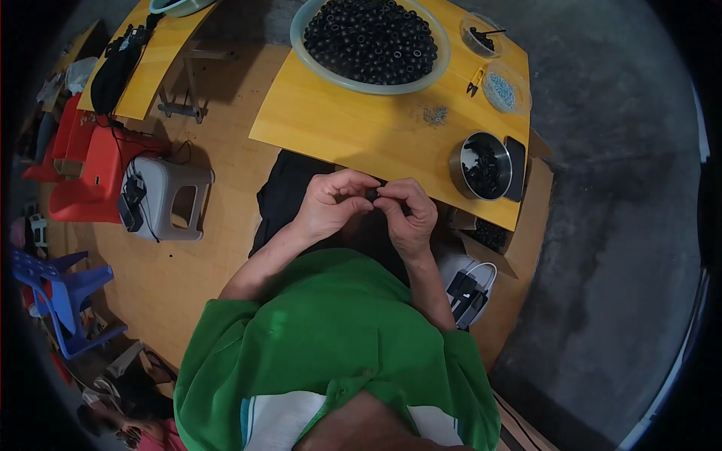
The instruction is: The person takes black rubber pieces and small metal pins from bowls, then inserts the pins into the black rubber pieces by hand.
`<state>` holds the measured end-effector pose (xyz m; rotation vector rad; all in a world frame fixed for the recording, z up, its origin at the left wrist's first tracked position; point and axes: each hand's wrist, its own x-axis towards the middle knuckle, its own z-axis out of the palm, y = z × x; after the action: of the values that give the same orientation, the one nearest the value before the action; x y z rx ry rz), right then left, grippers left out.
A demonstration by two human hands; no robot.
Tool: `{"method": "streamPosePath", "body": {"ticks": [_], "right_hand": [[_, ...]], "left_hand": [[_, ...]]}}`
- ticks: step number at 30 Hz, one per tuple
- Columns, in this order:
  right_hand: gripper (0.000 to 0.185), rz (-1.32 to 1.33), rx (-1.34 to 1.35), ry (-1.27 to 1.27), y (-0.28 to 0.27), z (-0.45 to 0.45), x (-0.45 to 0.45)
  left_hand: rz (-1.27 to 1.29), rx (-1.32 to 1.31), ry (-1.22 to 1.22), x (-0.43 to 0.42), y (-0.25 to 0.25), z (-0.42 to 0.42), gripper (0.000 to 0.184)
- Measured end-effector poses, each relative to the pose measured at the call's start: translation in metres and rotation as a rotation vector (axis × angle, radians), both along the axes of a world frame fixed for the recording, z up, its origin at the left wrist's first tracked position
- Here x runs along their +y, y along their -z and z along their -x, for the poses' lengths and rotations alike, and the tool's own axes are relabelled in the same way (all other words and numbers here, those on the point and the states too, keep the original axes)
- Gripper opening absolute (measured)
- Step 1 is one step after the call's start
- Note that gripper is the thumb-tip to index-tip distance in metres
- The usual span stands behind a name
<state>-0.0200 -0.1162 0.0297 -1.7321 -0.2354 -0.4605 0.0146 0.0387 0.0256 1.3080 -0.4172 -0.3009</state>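
My left hand (331, 201) and my right hand (408, 216) meet in front of my chest, just off the near edge of the yellow table (316, 113). Between their fingertips sits a small black round part (371, 194), pinched from both sides; its details are too small to make out. A big pale basin (445, 66) full of black ring-shaped parts (368, 41) stands at the back. To the right is a metal bowl (460, 177) with black pieces in it. A small scatter of tiny silvery pieces (435, 115) lies on the tabletop.
At the right edge are a tub of blue-and-white bits (502, 92), yellow snips (475, 81), a clear tub with black pieces (483, 36) and a dark phone-like slab (515, 167). A cardboard box (530, 218) stands below. Stools (169, 199) and another person (139, 421) are left.
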Motion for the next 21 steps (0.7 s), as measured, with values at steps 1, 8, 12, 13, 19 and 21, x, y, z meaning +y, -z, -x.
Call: {"method": "streamPosePath", "body": {"ticks": [1,8,12,13,19,21], "right_hand": [[0.013,-0.041,0.013,-0.016,0.0,0.001,0.0],[0.014,-0.304,0.123,-0.008,-0.006,0.012,0.004],[0.013,-0.194,0.065,-0.056,-0.002,0.012,0.001],[0.012,-0.16,0.029,-0.089,0.0,0.011,0.0],[0.012,-0.114,0.088,-0.086,-0.009,0.012,-0.006],[0.013,-0.214,0.183,-0.101,-0.011,0.013,-0.005]], "left_hand": [[0.06,0.038,0.016,0.0,0.0,0.001,0.021],[0.225,0.157,0.047,0.001,0.01,0.004,0.021],[0.168,0.132,0.059,-0.001,0.005,0.007,0.02],[0.127,0.112,0.056,-0.001,0.002,0.008,0.019],[-0.138,-0.078,0.09,0.002,-0.008,0.006,0.018],[-0.128,-0.04,0.068,-0.003,-0.014,0.008,0.017]]}}
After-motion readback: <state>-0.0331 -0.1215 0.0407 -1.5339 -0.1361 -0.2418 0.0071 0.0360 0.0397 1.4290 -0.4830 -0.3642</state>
